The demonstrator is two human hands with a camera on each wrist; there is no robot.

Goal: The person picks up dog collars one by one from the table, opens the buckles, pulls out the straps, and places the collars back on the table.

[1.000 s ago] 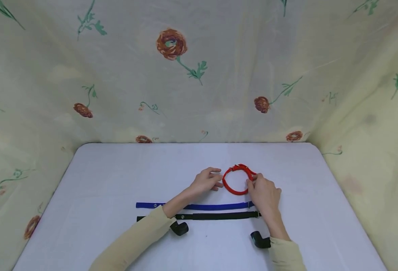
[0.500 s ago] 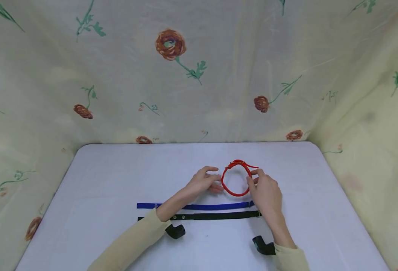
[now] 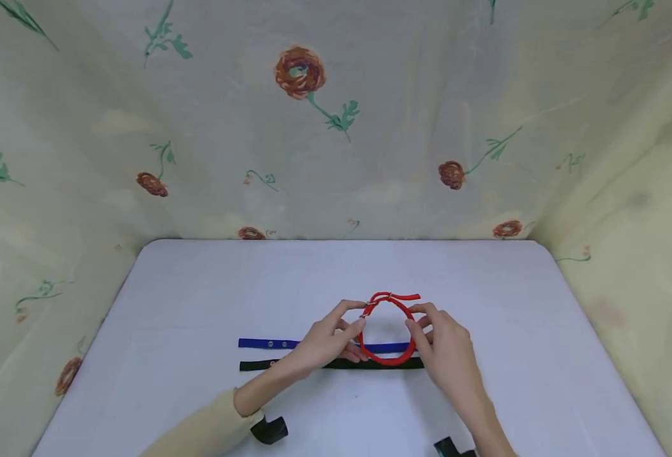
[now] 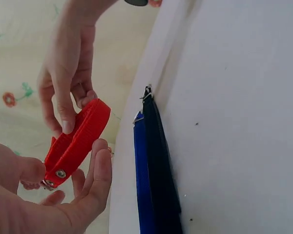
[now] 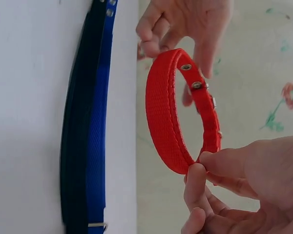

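A red dog collar [image 3: 390, 362], buckled into a ring with its loose end sticking out at the top, is held up between both hands. My left hand [image 3: 326, 343] holds its left side, thumb and index finger at the metal buckle; metal eyelets show on the band in the left wrist view. My right hand [image 3: 451, 353] pinches the ring's right side between thumb and fingers, plain in the right wrist view, where the red collar [image 5: 161, 114] faces the camera. Behind the ring lie a blue collar [image 3: 254, 343] and a black collar [image 3: 253, 366], partly hidden by the hands.
The blue and black collars lie straight, side by side, on the white table [image 3: 199, 285]. In the left wrist view the blue collar [image 4: 142, 180] and black collar [image 4: 158, 156] show metal buckles at one end. A flowered curtain [image 3: 370, 158] surrounds the table's back and sides.
Both hands have brought the red collar toward the body and slightly left, so it now overlaps the blue and black collars. The left thumb and index finger have moved onto its buckle.
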